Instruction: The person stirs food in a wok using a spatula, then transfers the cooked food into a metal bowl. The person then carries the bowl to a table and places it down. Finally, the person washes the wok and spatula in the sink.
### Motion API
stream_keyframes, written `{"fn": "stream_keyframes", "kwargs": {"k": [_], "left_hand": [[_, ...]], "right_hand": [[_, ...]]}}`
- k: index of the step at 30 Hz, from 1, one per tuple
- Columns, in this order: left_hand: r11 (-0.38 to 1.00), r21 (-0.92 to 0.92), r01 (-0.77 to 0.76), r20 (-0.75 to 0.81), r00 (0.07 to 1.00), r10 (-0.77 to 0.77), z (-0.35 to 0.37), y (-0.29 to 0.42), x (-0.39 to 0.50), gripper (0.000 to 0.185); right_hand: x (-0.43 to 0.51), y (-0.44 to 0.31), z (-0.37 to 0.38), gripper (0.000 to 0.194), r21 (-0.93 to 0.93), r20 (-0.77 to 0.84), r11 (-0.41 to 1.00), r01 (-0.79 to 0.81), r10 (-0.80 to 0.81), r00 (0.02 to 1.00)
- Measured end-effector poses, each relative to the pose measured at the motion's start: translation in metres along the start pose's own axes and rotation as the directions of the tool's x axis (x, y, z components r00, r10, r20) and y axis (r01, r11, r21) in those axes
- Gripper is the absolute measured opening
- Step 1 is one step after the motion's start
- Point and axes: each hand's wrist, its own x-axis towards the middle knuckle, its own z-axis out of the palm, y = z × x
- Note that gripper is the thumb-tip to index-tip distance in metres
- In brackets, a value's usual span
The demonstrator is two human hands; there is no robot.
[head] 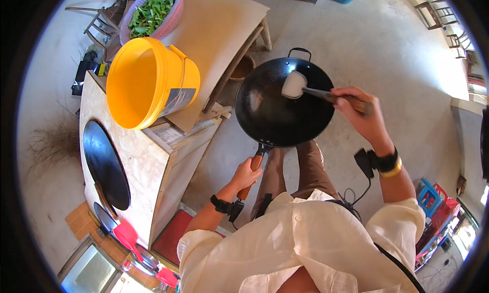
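Note:
My left hand (245,174) grips the wooden handle (256,163) of a black wok (294,119), which I hold up in front of my legs. In my right hand (359,108) is a wok spatula (294,85) with a wooden grip and a pale metal blade. The blade is over the wok's inner surface at the upper right; whether it touches the metal I cannot tell. A pale, reddish-brown patch (256,100) shows on the left inside wall. A small loop handle (300,53) sits on the wok's far rim.
To my left, a yellow plastic bucket (183,73) stands at the corner of a tiled stove (143,159) with a round black lid (107,165). Leafy greens (153,16) fill a basket (176,19) on the wooden table (225,10). Another basket (243,67) is beneath that table. Chairs (435,16) stand far right.

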Motion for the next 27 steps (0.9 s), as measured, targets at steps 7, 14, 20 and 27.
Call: {"fn": "stream_keyframes", "kwargs": {"k": [7,14,20,27], "left_hand": [[0.968,0.201,-0.148,-0.105,0.980,0.172,0.000,0.007,-0.077,0.032],[0.989,0.106,-0.107,-0.265,0.955,0.132,0.076,0.021,-0.163,0.034],[0.991,-0.121,0.064,-0.452,0.885,-0.112,0.170,0.016,-0.239,0.032],[0.895,-0.442,0.066,-0.633,0.684,-0.363,0.272,-0.034,-0.342,0.023]], "right_hand": [[-0.093,-0.073,-0.041,0.018,0.103,-0.168,0.986,0.133,-0.114,0.979],[-0.126,-0.088,-0.073,0.029,0.296,0.100,0.942,0.160,-0.198,0.975],[-0.152,-0.067,-0.034,0.022,0.586,0.420,0.810,0.029,-0.335,0.844],[-0.200,-0.083,0.032,0.022,0.576,0.709,0.817,-0.002,-0.499,0.499]]}}
